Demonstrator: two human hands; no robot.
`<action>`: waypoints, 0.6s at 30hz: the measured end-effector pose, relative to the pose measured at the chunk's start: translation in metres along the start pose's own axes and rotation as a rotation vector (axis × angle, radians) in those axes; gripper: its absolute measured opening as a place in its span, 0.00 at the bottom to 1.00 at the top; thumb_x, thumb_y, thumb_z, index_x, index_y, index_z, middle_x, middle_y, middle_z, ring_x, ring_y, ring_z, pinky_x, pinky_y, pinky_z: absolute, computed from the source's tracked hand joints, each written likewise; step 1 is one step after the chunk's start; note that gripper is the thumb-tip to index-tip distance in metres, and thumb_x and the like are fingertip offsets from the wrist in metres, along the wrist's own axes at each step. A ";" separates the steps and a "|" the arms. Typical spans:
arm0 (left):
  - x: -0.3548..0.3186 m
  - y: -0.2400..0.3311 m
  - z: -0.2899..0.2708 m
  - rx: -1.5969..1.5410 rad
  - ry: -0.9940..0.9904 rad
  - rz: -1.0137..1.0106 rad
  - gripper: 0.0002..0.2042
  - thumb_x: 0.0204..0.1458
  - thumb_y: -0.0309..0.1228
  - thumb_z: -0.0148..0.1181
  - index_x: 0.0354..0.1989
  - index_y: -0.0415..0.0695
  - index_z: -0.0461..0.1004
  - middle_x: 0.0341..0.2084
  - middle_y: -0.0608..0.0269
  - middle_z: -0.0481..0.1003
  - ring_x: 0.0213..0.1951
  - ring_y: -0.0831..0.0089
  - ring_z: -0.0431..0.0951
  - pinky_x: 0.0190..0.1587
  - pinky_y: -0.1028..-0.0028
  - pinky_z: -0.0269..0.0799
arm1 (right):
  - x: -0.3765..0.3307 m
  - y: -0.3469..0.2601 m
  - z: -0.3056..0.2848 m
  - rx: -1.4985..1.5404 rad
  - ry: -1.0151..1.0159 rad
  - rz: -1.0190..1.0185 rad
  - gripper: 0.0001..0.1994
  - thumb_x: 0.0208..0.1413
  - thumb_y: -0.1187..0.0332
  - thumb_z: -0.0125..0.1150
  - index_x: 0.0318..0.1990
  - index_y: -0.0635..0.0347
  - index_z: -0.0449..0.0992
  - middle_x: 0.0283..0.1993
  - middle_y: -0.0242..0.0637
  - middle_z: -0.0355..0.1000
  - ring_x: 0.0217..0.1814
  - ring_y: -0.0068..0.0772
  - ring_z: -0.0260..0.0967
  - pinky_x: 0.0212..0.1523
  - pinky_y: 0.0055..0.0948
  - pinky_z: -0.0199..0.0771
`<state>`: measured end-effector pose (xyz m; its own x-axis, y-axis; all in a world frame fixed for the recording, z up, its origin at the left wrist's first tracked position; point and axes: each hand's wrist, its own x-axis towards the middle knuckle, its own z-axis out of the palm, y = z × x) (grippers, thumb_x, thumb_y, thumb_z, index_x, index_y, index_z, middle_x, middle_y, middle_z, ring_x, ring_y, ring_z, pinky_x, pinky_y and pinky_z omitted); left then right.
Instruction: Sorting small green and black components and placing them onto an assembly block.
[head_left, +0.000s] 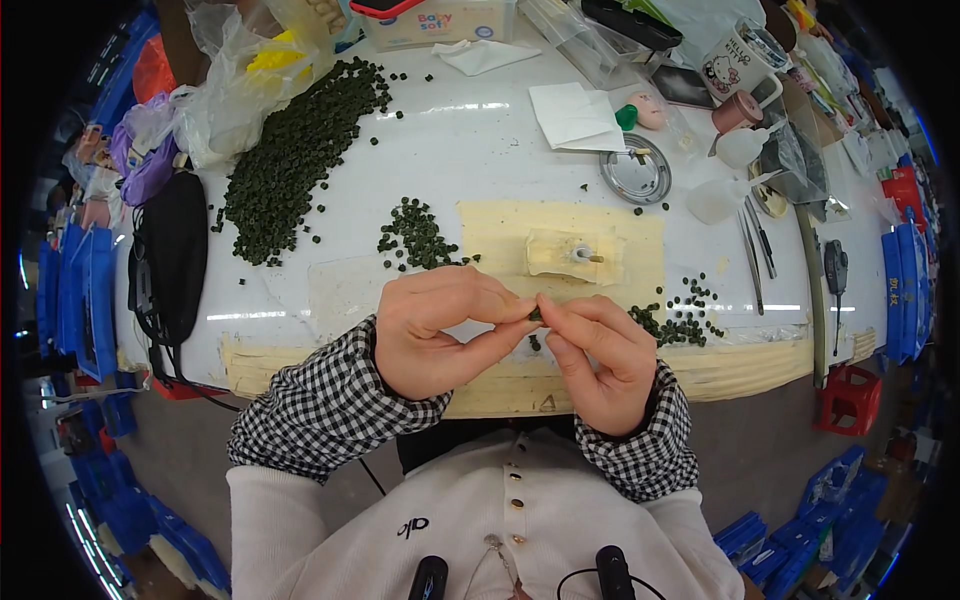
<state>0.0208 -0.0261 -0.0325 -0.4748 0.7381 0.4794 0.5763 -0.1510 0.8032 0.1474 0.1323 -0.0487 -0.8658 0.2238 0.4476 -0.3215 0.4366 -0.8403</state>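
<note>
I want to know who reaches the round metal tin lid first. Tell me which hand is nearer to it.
Right. The right hand lies below the round metal lid, nearly under it; the left hand is farther off, down to its left.

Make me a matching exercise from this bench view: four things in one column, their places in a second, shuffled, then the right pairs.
Things:
1. Big pile of dark green pellets
2. Round metal lid
3. Tweezers
4. Single green pellet

Places:
A. Pinched between the fingertips of the left hand and right hand
B. Far left of the table, beside the plastic bags
C. Right side, just below the white squeeze bottle
D. Beyond the yellow mat, near the folded white tissue

Pairs: 1-B, 2-D, 3-C, 4-A
</note>
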 end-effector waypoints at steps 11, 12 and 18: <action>0.007 -0.005 -0.009 0.032 -0.323 -0.245 0.07 0.46 0.19 0.66 0.35 0.37 0.79 0.26 0.58 0.77 0.26 0.70 0.77 0.31 0.75 0.73 | -0.012 0.003 -0.004 0.054 0.209 0.057 0.15 0.56 0.81 0.57 0.51 0.71 0.75 0.36 0.42 0.74 0.34 0.27 0.72 0.37 0.21 0.72; 0.007 -0.008 -0.010 0.097 -0.360 -0.200 0.07 0.46 0.20 0.66 0.35 0.38 0.79 0.26 0.58 0.76 0.26 0.69 0.76 0.30 0.74 0.72 | -0.013 0.005 -0.004 0.081 0.250 0.065 0.13 0.57 0.81 0.56 0.50 0.72 0.75 0.34 0.42 0.74 0.34 0.25 0.72 0.36 0.21 0.71; 0.000 -0.018 -0.007 0.293 -0.457 0.012 0.10 0.45 0.20 0.67 0.37 0.40 0.80 0.25 0.60 0.74 0.28 0.65 0.74 0.30 0.72 0.70 | -0.014 0.004 0.003 0.187 0.408 0.110 0.13 0.59 0.80 0.53 0.50 0.70 0.76 0.32 0.37 0.72 0.32 0.19 0.69 0.32 0.17 0.68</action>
<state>0.0056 -0.0281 -0.0439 -0.1664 0.9582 0.2329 0.7721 -0.0202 0.6351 0.1575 0.1279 -0.0592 -0.6893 0.6007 0.4049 -0.3319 0.2350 -0.9136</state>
